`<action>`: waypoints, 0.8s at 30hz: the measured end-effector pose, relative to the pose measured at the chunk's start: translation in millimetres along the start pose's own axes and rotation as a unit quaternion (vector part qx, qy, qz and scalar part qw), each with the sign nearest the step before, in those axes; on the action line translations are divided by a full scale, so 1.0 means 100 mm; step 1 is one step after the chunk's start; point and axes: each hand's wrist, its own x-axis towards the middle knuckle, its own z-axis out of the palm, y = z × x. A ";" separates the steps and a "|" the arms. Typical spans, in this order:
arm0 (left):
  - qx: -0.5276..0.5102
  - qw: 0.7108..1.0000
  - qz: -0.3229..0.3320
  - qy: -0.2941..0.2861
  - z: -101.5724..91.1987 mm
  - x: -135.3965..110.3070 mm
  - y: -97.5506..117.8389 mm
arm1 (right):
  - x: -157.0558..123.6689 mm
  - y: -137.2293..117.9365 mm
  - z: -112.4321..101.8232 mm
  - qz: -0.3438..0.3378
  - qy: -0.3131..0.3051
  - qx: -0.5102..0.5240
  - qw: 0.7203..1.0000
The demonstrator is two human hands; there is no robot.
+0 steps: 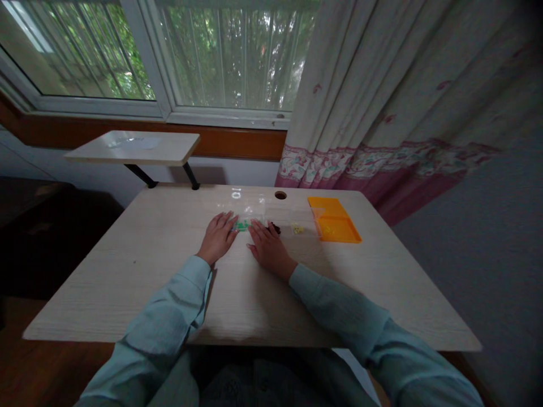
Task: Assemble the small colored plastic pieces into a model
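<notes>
My left hand (216,236) lies with its fingers stretched forward at the left side of a small cluster of green pieces (242,225). The green pieces appear to be in or under clear plastic. From the other side, my right hand (270,249) reaches in with its fingers extended, its fingertips beside the green pieces. Dark brown pieces (276,228) show just past the right hand and are partly hidden by it. Farther right are small pale yellow pieces (297,228). The kind of these pieces is too small to tell. Neither hand visibly grips anything.
An orange tray (337,204) lies on the right of the wooden table (169,294), with clear plastic overlapping its left edge. A round hole (280,195) is near the back edge. A raised shelf (169,148) stands at back left, and a curtain (339,113) hangs behind.
</notes>
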 end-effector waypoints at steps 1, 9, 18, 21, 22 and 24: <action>0.004 1.000 0.001 -0.002 0.00 0.00 0.01 | -0.01 0.01 -0.01 -0.004 0.005 -0.002 1.000; 0.010 1.000 0.004 0.000 0.00 0.00 0.01 | 0.12 0.42 -0.41 0.032 0.057 -0.067 0.996; -0.002 1.000 0.002 0.003 -0.02 -0.01 0.03 | 0.21 1.03 -0.60 0.031 0.012 -0.080 0.996; -0.008 1.000 0.000 0.004 -0.02 -0.01 0.02 | 0.22 1.07 -0.57 0.023 0.016 -0.092 0.995; -0.010 1.000 0.000 0.004 -0.02 -0.01 0.02 | 0.22 1.07 -0.56 0.020 0.019 -0.099 0.995; -0.015 1.000 0.003 0.004 -0.02 0.00 0.01 | 0.22 1.07 -0.54 0.009 0.025 -0.113 0.993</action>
